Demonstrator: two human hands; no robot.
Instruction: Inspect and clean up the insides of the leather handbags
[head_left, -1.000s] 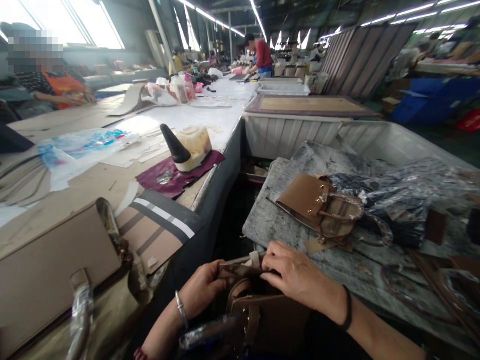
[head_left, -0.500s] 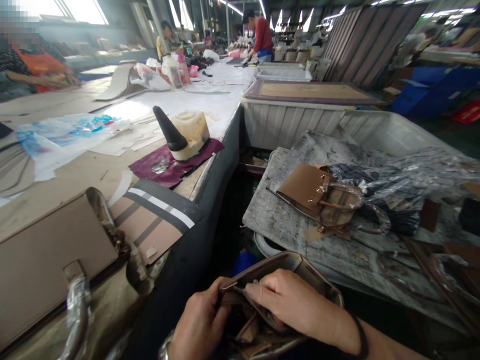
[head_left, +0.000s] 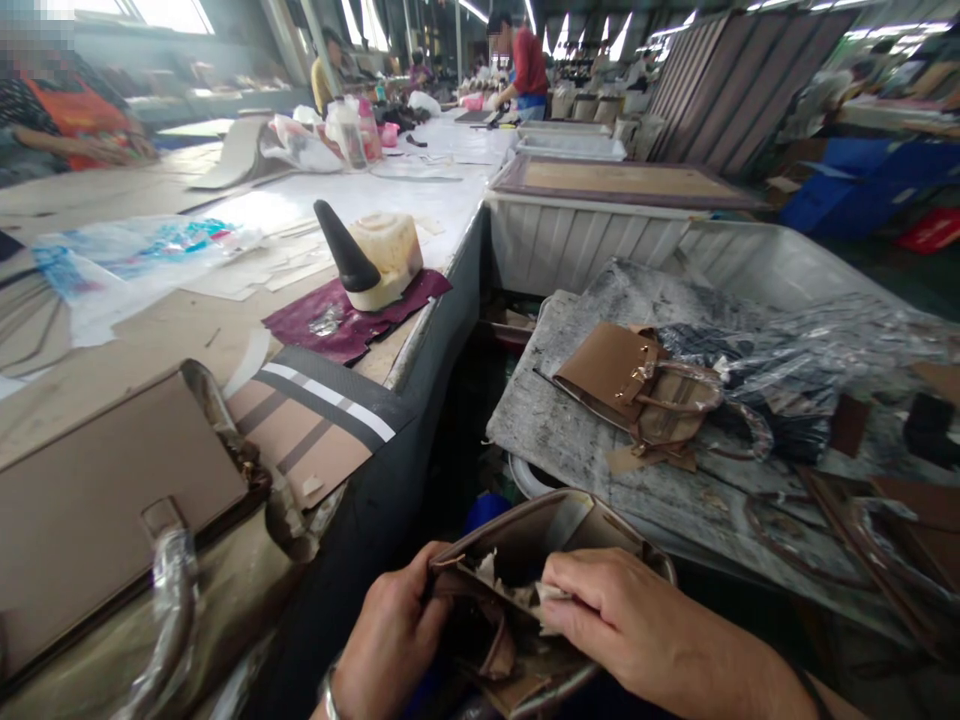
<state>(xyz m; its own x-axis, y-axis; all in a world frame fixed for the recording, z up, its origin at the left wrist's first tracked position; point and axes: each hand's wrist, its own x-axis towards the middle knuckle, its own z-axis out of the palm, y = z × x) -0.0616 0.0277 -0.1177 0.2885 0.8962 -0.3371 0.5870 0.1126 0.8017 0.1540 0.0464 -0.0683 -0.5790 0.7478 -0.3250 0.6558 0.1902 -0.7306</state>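
Note:
An open brown handbag point(head_left: 555, 525) sits low in front of me, its mouth turned up. My left hand point(head_left: 394, 630) is closed on the bag's left rim. My right hand point(head_left: 619, 620) lies over the opening, its fingers pinched on crumpled paper stuffing point(head_left: 517, 590) inside the bag. Another brown handbag point(head_left: 637, 385) with gold hardware lies on a grey board to the right, beyond my hands.
A long worktable point(head_left: 225, 330) runs along the left with a tan bag point(head_left: 112, 500), a striped panel point(head_left: 315, 425), maroon leather and a black-spouted glue bottle point(head_left: 371, 255). White bins point(head_left: 585, 240) and plastic-wrapped dark bags point(head_left: 795, 375) lie right. Other people work at the far end.
The bag was tipped so its mouth faces up and spread open. My right fingers went from the closed top into the opening and now pinch the paper stuffing.

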